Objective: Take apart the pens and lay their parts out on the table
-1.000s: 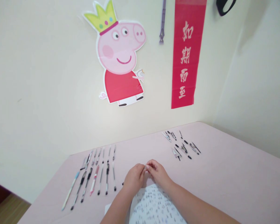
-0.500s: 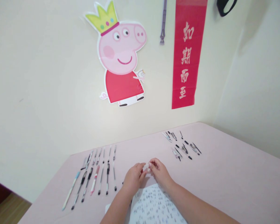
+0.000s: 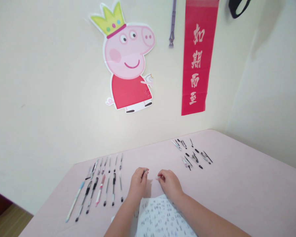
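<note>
Above the top edge of a sheet of handwritten paper [image 3: 162, 217], both my hands are raised a short way apart. My left hand [image 3: 139, 181] is closed, with a small dark, thin piece, maybe a pen part, between its fingertips. My right hand [image 3: 169, 183] is pinched, and a small pale bit shows at its fingertips, too small to name. To the left, pens lie in two rows, among them a blue and cream pen [image 3: 75, 201], a pink pen [image 3: 100, 191] and a black-gripped clear pen [image 3: 113, 189].
Small pen parts [image 3: 194, 157], with black caps and refills, lie in groups at the back right of the pink table [image 3: 236, 184]. The wall behind bears a pig cutout [image 3: 130, 65] and a red banner [image 3: 199, 59].
My hands have moved apart from each other. The pale piece that was between them is mostly out of sight, and a dark thin piece now shows in my left hand.
</note>
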Available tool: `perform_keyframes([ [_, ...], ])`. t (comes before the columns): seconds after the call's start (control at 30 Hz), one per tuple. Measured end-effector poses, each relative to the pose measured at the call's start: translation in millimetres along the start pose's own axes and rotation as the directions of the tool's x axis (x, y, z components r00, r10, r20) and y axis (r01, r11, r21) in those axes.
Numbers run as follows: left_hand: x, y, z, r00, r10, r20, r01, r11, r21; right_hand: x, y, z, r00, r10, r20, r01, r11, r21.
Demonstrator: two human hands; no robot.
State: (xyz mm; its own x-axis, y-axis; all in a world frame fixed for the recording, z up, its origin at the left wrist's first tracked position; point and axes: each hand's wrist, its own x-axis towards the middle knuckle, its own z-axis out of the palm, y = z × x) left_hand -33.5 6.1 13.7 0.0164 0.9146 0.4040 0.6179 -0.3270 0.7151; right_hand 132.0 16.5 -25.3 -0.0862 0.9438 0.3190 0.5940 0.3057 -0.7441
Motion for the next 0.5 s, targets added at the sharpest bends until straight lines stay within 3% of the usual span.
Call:
perform_keyframes([
  [0.1,2.6,3.2,-4.8,0.991,-0.121,-0.06,0.107,0.976,-0.19,-0.6,-4.9,-2.9,0.998,-0.052,0.019,0.054,0.995,-0.079],
  [0.2,5.0,8.4,-9.3,0.965,-0.248,-0.082,0.19,0.883,-0.428,-1.1,-11.8,-6.1,0.995,-0.093,0.02,0.094,0.992,-0.085],
  [0.33,6.1,11.2,-10.4,0.911,-0.409,-0.051,0.268,0.681,-0.682,-3.2,-20.3,-7.4,0.975,-0.22,0.023,0.22,0.975,0.021],
  [0.5,6.4,4.8,-6.4,0.845,-0.526,0.094,0.309,0.337,-0.889,-5.5,-23.8,-5.1,0.943,-0.314,0.111,0.311,0.949,0.045],
])
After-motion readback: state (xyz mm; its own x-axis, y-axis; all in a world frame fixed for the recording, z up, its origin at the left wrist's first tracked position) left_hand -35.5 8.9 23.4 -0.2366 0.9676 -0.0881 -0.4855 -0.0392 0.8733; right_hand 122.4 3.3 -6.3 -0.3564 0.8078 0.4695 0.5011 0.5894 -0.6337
